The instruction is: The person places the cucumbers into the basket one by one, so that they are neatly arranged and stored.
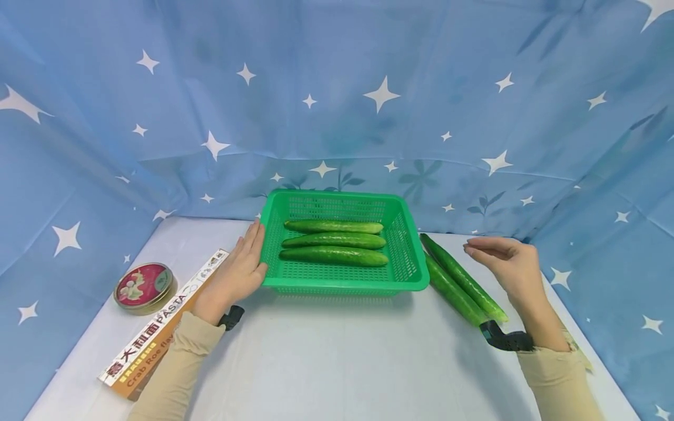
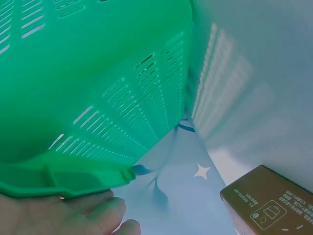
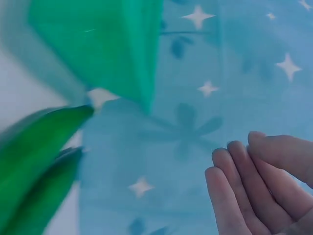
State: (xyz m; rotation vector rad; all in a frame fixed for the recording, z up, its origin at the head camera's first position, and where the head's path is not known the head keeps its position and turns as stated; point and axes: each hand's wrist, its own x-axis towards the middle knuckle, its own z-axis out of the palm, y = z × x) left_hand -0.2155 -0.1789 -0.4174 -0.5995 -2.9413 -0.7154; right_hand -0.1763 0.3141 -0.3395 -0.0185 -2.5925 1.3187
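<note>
Three green cucumbers lie side by side in a green slotted plastic basket. My left hand rests on the basket's left rim with its fingers extended. In the left wrist view, fingertips show beside the rim. To the basket's right, two more cucumbers lie slanted on the table, their far ends near its wall. Over the right side, my right hand is raised and holds nothing, its fingers gently bent. The right wrist view shows the thumb close to those fingers, apart from the cucumbers.
Left of the basket, a long pasta box lies diagonally, partly under my left forearm. A round tin with a red lid sits beside it. The white table meets a blue star-patterned curtain at the back and sides.
</note>
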